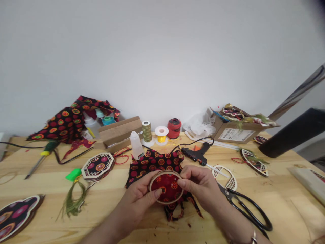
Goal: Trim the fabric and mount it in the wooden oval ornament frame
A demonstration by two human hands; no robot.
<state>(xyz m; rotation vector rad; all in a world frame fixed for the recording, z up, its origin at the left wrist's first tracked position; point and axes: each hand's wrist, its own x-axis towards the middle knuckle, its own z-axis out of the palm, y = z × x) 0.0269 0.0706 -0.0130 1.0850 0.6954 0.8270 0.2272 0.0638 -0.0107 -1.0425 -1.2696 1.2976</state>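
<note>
Between my two hands is a round wooden hoop (166, 203) with dark red patterned fabric across it. My left hand (142, 195) grips its left side, the thumb lying over the front rim. The thumb and fingers of my right hand (196, 184) pinch the upper right rim. Behind the hoop lies a piece of black fabric (154, 164) with red and orange circles. Below it are fabric scraps (175, 213). Black-handled scissors (250, 206) lie beside my right forearm, partly hidden by it.
A glue gun (196, 154) and an openwork wooden frame (231, 179) lie to the right. Thread spools (146, 130), a squeeze bottle (136, 145) and cardboard boxes (236, 130) line the back. At left are a screwdriver (42, 157), an octagonal ornament (98, 166) and a green tassel (73, 198).
</note>
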